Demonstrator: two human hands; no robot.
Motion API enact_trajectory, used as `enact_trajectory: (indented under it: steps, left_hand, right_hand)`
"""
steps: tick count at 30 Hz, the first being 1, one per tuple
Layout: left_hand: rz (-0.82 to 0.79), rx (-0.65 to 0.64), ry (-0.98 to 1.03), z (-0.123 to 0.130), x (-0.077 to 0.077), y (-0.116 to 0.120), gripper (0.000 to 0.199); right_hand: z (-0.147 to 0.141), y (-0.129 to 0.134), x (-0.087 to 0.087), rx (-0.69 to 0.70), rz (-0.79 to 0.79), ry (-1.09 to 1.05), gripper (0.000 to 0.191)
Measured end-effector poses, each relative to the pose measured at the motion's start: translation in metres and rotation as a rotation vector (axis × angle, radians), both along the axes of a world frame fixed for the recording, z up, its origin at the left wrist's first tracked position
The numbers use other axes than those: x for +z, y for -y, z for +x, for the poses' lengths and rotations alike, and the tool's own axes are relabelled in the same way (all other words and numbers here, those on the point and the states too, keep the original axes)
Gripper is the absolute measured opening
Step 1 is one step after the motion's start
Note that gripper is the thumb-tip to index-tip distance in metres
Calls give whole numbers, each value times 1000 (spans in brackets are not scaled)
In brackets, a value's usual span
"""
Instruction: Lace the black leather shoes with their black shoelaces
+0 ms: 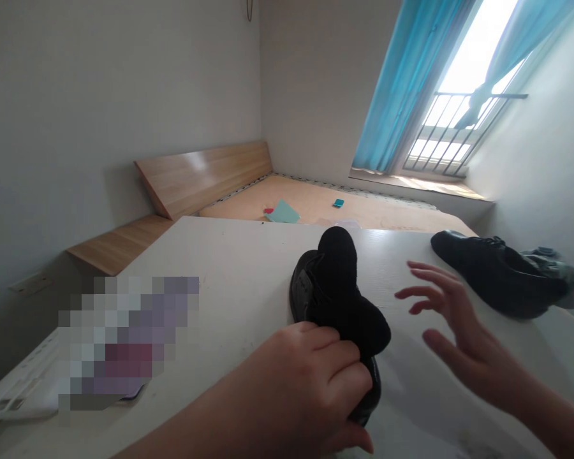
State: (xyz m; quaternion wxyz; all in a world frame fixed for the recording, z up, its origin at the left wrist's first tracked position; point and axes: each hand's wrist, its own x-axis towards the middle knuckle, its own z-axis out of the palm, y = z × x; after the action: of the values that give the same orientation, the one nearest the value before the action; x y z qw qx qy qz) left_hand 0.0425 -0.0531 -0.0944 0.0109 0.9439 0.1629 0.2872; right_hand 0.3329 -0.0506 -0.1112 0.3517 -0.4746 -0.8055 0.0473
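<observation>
My left hand (306, 382) grips a black leather shoe (300, 287) at the near edge of the view, with its fingers wrapped over a black sock (344, 287) that covers most of the shoe. My right hand (459, 331) hangs in the air to the right of them, fingers spread, touching nothing. Beyond that hand, a second black leather shoe (492, 274) lies on its side on the white table (220, 287). A grey-green patterned cloth (555, 274), perhaps a sock, sits at its far end.
A pixelated patch (124, 338) hides items at the table's left, beside white papers (23, 389). Past the far table edge stands a wooden bed base (316, 204) with a small turquoise sheet (282, 213) on it. Blue curtains (402, 89) frame a barred window (459, 115).
</observation>
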Motion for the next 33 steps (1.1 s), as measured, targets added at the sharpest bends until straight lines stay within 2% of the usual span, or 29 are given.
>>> enact_trajectory:
  steps: [2,3,5,8,11,13,15,17,18,19,21,23,26,29,33]
  left_hand:
    - [18,-5,14,0,-1,2,40]
    - [28,-2,24,0,-1,3,39]
    - [47,-7,47,0,0,4,37]
    - [89,-50,42,-2,1,5,33]
    - [84,-104,97,-6,1,3,35]
    - [-32,-87,311,-9,3,0,34]
    - [-239,38,569,-13,8,-4,29]
    - [-498,275,618,-17,12,-11,23]
    - [-573,367,627,-19,14,-16,21]
    - [-636,406,595,-21,15,-21,14]
    - [-762,360,506,-24,14,-30,6]
    - [-884,244,374,-27,11,-35,22]
    - [-975,162,216,-30,6,-37,41]
    - [-970,167,180,-31,4,-37,43]
    - [-957,168,215,-27,1,-38,32]
  right_hand:
    - [-44,11,18,136,-8,80,57]
    - [-60,14,26,160,-9,114,55]
    - [-83,14,39,171,-3,138,40]
    - [-96,7,46,236,-32,118,14]
    - [-99,4,43,306,11,149,16]
    - [-99,7,41,332,83,162,16]
    - [-98,11,40,383,132,159,12]
    - [-98,15,42,460,145,114,27]
    - [-98,16,45,495,125,81,37]
    - [-98,17,47,520,87,44,44]
    - [-99,14,51,484,-13,-8,41]
    - [-100,8,54,359,-74,25,25]
    - [-104,-5,54,118,-23,216,14]
    - [-112,-15,53,32,-26,413,25]
    - [-129,-18,56,102,-146,553,55]
